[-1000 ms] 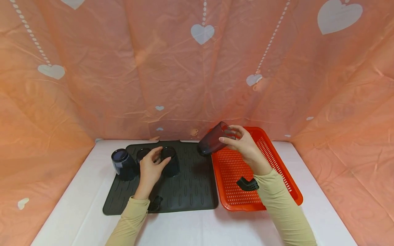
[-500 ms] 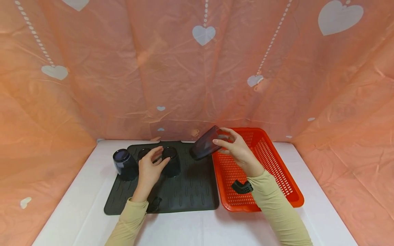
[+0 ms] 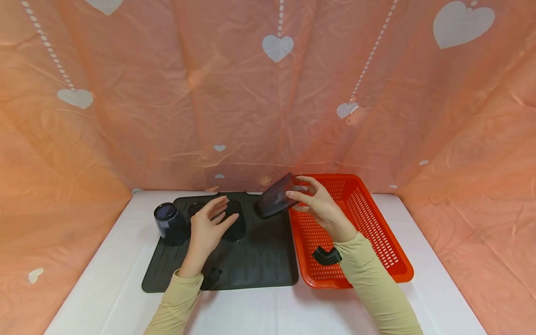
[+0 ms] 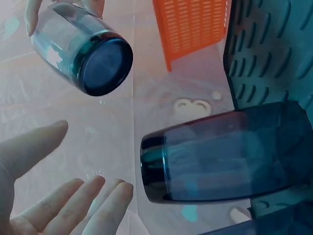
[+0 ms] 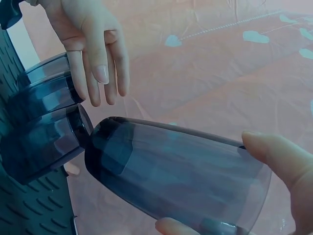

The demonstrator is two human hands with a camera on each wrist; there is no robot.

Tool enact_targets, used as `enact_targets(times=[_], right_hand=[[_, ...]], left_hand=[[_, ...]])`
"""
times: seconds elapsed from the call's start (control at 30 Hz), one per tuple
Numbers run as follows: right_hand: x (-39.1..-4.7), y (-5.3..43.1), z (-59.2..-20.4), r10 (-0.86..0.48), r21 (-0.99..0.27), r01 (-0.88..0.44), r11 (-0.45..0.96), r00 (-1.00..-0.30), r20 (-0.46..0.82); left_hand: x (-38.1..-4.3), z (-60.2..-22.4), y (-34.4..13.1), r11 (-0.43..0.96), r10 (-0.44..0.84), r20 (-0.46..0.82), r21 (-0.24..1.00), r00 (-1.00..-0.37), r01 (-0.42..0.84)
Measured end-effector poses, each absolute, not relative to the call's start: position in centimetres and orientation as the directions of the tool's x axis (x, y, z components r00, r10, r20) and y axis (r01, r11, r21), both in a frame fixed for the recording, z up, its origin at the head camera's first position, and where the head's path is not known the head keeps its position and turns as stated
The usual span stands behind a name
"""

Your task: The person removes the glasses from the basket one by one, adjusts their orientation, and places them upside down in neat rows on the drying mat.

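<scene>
My right hand (image 3: 320, 204) grips a dark tinted drinking glass (image 3: 274, 197) near its rim, between thumb and fingers. The glass is tilted in the air over the right part of a dark ridged drying mat (image 3: 251, 267), its thick base pointing left and down. Three similar glasses stand base up on the mat: a left one (image 3: 170, 227), a middle one (image 3: 194, 208) partly hidden behind my left hand, and a right one (image 3: 237, 228). My left hand (image 3: 204, 235) hovers by the middle and right glasses, fingers apart; in the left wrist view it holds nothing.
An orange perforated plastic basket (image 3: 307, 277) sits to the right of the mat, beneath my right forearm. A white cloth (image 3: 251, 311) covers the table. Behind and at both sides hangs an orange-pink curtain (image 3: 234, 102) with pale hearts.
The held glass and my right hand have moved left and slightly down, from the basket's edge to over the mat. My left hand has shifted slightly, with its fingers spreading away from the right glass.
</scene>
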State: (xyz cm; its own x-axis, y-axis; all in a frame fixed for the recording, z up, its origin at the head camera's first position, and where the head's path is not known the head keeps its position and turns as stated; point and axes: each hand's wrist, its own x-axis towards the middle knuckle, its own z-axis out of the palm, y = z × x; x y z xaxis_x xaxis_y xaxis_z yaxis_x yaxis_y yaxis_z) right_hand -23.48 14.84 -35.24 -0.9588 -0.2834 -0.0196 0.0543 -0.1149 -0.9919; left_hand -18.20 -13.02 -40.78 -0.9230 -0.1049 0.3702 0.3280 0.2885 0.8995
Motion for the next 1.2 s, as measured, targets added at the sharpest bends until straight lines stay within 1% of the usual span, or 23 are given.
enact_targets(times=[0.23, 0.4, 0.67, 0.73, 0.97, 1.13, 1.2], right_hand=[[-23.5, 14.9, -35.3, -0.297, -0.988, 0.055, -0.142, -0.955, -0.010], [-23.3, 14.9, -35.2, -0.297, -0.985, 0.067, -0.156, -0.955, -0.018], [-23.1, 14.6, -35.4, -0.300, -0.982, 0.078, -0.171, -0.954, -0.024], [-23.0, 14.5, -35.5, -0.301, -0.982, 0.082, -0.171, -0.953, -0.027], [-23.0, 14.5, -35.6, -0.307, -0.982, 0.081, -0.169, -0.951, -0.025], [-22.9, 14.5, -35.7, -0.319, -0.981, 0.088, -0.174, -0.947, -0.028], [-22.9, 14.4, -35.7, -0.327, -0.980, 0.092, -0.179, -0.944, -0.028]], left_hand=[[-18.5, -40.8, -12.2, 0.251, -0.083, 0.372, 0.906, -0.925, 0.342], [-18.6, -40.7, -11.4, 0.212, -0.065, 0.334, 0.925, -0.940, 0.314], [-17.0, -38.4, -9.2, 0.166, -0.022, 0.300, 0.942, -0.954, 0.293], [-17.0, -38.5, -8.9, 0.161, -0.017, 0.305, 0.941, -0.952, 0.298], [-19.3, -41.5, -8.7, 0.106, -0.022, 0.298, 0.950, -0.954, 0.294], [-19.5, -41.6, -8.2, 0.073, -0.014, 0.295, 0.953, -0.955, 0.293], [-19.0, -40.9, -8.0, 0.069, -0.003, 0.295, 0.953, -0.956, 0.294]])
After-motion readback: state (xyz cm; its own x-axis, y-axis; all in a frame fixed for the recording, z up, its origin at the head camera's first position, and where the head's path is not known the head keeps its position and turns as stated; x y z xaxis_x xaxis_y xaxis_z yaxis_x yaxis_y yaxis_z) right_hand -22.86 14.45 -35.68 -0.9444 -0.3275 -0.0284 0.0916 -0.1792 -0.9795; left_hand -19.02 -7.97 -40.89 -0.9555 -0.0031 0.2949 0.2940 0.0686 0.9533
